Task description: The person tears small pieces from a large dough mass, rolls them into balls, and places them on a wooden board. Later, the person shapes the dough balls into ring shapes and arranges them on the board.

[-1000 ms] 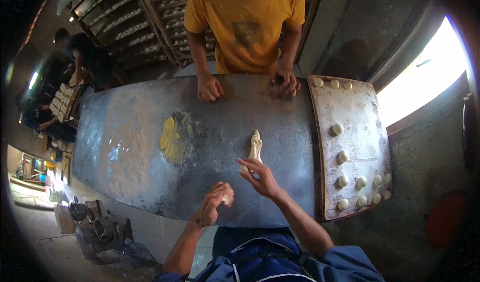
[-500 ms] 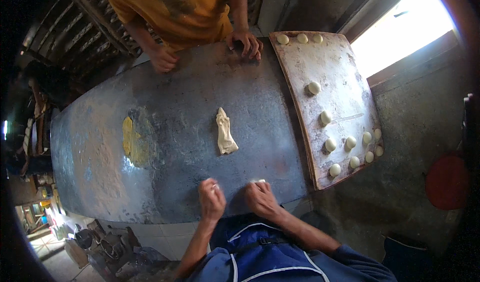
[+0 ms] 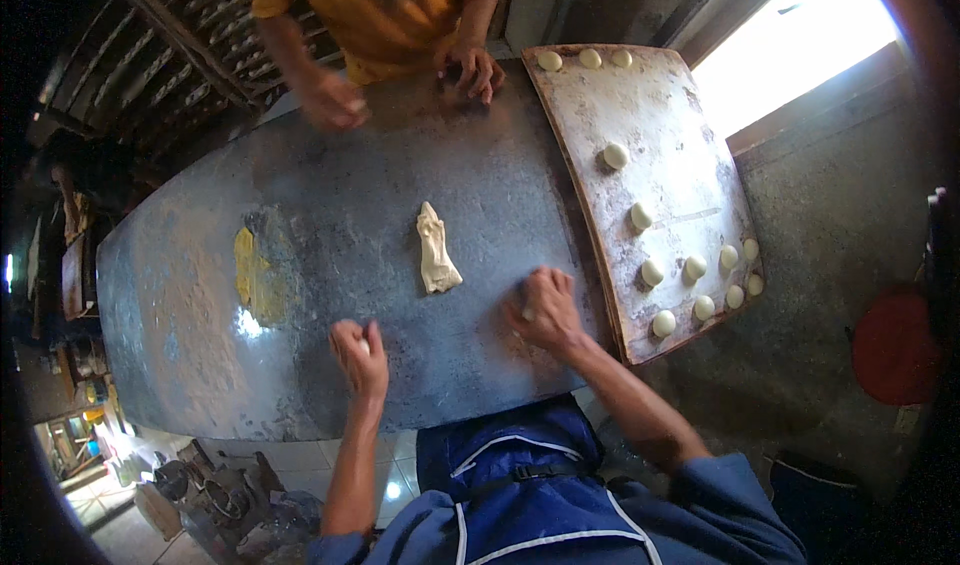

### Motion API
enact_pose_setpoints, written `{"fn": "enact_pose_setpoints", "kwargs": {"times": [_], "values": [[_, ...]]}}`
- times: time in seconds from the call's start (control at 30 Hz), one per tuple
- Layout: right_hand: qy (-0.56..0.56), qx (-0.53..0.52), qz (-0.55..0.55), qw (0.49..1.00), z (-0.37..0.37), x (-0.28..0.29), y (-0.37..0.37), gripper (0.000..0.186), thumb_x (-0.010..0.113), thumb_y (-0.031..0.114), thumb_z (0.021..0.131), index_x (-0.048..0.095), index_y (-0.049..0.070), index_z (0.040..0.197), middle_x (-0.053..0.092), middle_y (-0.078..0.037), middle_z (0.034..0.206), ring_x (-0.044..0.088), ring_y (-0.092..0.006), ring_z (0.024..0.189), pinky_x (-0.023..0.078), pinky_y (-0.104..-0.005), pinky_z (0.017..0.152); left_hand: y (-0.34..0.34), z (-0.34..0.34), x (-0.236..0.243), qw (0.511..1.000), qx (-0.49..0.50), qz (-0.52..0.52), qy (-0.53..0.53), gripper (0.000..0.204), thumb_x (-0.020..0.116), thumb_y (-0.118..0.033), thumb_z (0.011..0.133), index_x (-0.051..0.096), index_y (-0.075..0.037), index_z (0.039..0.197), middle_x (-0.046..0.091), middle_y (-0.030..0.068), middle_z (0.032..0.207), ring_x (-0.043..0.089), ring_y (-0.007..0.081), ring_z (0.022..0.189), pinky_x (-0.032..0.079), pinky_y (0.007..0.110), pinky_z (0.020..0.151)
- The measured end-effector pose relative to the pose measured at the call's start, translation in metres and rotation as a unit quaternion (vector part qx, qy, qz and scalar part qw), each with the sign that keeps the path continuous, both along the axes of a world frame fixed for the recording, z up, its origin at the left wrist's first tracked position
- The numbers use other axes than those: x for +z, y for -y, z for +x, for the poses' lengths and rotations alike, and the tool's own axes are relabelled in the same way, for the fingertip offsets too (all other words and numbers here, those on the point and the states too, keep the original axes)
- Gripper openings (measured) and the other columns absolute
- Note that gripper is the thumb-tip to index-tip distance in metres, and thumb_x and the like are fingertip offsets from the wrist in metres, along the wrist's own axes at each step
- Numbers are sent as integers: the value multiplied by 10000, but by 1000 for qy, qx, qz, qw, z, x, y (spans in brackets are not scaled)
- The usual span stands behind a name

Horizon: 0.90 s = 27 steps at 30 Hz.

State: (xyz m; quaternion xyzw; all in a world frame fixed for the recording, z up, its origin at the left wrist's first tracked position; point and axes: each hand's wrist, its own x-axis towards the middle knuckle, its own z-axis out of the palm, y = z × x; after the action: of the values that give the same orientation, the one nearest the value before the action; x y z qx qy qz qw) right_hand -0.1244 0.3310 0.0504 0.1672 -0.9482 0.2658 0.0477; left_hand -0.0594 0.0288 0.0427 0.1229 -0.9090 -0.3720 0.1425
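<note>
A long, uneven strip of pale dough (image 3: 437, 255) lies near the middle of the dark table, beyond both my hands and touched by neither. My left hand (image 3: 360, 360) is closed above the near part of the table, and a small pale piece of dough (image 3: 365, 346) shows between thumb and fingers. To the right of the strip, my right hand (image 3: 547, 310) is curled down at the tabletop, fingers closed; whatever lies under it is hidden. Several round dough balls (image 3: 653, 272) rest on a floured board (image 3: 660, 115) at the right.
Across the table (image 3: 360, 185) stands a person in a yellow shirt (image 3: 375, 10), both hands at the far edge. Yellow smears (image 3: 255, 275) and dry flour (image 3: 180, 315) mark the table's left part. A machine (image 3: 215, 495) stands on the floor at lower left.
My hands have moved apart: the left went leftward and slightly farther out, the right went forward and right. The dough strip stays on the table while the whole view has shifted slightly.
</note>
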Motion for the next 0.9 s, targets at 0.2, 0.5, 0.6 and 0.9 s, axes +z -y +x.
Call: {"fn": "enact_pose_setpoints", "kwargs": {"times": [0.2,0.5,0.6,0.9], "values": [[70,74,-18,995,62,-22,-33,409,790,238,785,501,39,994,522,-136,883,514,-346,831,390,-456,742,-10,53,-17,972,-200,-80,-89,269,681,-42,901,428,-33,990,483,149,924,533,335,873,448,449,822],[98,85,-155,979,82,-32,-20,449,810,297,781,521,-2,950,507,-212,961,502,-399,892,411,-500,819,-23,51,-19,974,-178,-81,-115,283,679,-45,901,412,-50,995,480,137,923,530,322,862,454,439,818],[42,2,66,997,14,-3,-46,399,804,239,784,516,9,937,499,-180,913,497,-379,874,392,-490,774,30,13,-19,996,-41,-70,-39,285,680,-40,901,415,-62,1004,511,154,966,560,336,903,461,472,846],[-11,-7,67,998,36,-32,-58,411,806,211,761,525,17,991,541,-174,864,526,-395,901,424,-513,813,38,39,-12,995,-50,-79,-46,242,662,-42,919,428,-53,979,510,143,950,553,319,851,463,458,807]]}}
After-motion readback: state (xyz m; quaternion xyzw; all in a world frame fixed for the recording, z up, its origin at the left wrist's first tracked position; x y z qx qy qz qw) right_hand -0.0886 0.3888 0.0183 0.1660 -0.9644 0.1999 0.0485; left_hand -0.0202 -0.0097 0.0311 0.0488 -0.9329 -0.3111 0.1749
